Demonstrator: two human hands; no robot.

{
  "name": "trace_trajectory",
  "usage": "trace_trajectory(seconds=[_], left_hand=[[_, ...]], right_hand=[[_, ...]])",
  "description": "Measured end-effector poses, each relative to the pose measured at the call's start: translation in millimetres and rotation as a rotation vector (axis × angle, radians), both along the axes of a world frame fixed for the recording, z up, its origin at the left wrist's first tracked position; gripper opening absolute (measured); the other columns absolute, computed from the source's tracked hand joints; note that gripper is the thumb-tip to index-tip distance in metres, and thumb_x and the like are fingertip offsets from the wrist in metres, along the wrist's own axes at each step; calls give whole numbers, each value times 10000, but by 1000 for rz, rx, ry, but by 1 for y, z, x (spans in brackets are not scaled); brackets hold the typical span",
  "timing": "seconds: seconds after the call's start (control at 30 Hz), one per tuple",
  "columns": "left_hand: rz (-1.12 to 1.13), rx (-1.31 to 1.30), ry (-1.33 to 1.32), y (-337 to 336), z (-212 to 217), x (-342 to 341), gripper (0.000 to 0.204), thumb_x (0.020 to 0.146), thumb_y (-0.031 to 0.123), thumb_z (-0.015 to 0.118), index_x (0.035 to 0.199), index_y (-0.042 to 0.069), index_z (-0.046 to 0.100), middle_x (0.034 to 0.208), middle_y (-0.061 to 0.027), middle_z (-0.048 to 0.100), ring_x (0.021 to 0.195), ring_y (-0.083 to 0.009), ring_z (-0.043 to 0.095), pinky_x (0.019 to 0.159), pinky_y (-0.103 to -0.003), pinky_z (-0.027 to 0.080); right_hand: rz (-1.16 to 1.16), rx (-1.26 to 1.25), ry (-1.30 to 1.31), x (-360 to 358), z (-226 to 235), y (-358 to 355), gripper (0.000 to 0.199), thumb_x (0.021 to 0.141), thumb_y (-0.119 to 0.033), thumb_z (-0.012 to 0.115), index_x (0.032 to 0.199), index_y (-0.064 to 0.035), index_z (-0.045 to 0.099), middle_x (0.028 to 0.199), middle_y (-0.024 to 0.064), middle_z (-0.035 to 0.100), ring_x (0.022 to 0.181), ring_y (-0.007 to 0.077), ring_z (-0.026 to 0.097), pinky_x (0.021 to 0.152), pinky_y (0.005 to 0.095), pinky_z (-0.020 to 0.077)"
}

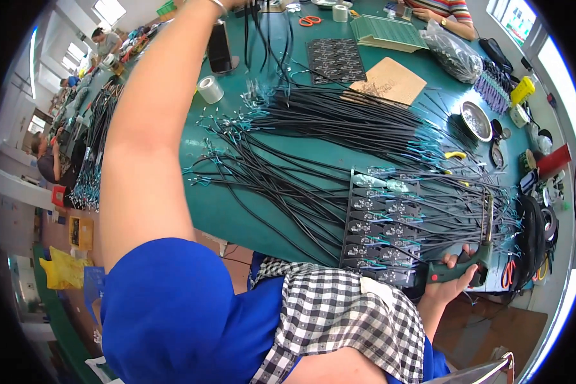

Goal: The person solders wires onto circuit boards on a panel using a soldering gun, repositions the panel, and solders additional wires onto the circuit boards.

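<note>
Beyond the tabletop's (237, 232) left edge, a long workshop (64, 22) is running back past windows (109, 11) and other people (110, 43). Green and crowded, the tabletop is carrying a wide cable bundle (339, 121) across its middle. A co-worker (453, 9) in stripes is sitting near its far right corner. Looser cables (281, 173) are leading into rows of boards (384, 221) lying at the near edge, right of the middle.

Near the boards, the right hand (454, 287) is curling closed round a soldering gun (485, 253), whose barrel is pointing toward the far edge. The left hand (235, 2) is reaching over the far edge; the view is cutting it off, so its opening and grip cannot be told, though strands (256, 38) are hanging just beside it. Cable handling, gun at the ready, seems to be the step in hand; the next move is probably calling for sorted ends and a tip clear of wires.

Toward the far edge, a tray (390, 33) and some cardboard (397, 80) are lying; a bowl (476, 121) is standing toward the right edge.
</note>
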State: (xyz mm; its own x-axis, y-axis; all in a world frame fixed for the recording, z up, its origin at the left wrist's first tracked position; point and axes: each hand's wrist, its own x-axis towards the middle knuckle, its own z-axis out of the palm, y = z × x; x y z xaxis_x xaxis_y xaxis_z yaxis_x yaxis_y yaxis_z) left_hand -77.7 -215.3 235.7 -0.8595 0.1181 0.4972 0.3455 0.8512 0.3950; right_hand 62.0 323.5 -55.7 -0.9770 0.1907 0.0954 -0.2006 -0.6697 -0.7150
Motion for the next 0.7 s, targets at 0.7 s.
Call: trace_trajectory(seconds=[0.7], left_hand=[[361,309,665,-53,56,31,226,922,147,477,1008,-45,557,843,-124,659,768,-181,651,642,-286,505]], right_hand=[[28,-12,21,-4,-2,0,350,975,-336,398,1197,-67,434,1165,90,536,635,111,471,673,296,387]])
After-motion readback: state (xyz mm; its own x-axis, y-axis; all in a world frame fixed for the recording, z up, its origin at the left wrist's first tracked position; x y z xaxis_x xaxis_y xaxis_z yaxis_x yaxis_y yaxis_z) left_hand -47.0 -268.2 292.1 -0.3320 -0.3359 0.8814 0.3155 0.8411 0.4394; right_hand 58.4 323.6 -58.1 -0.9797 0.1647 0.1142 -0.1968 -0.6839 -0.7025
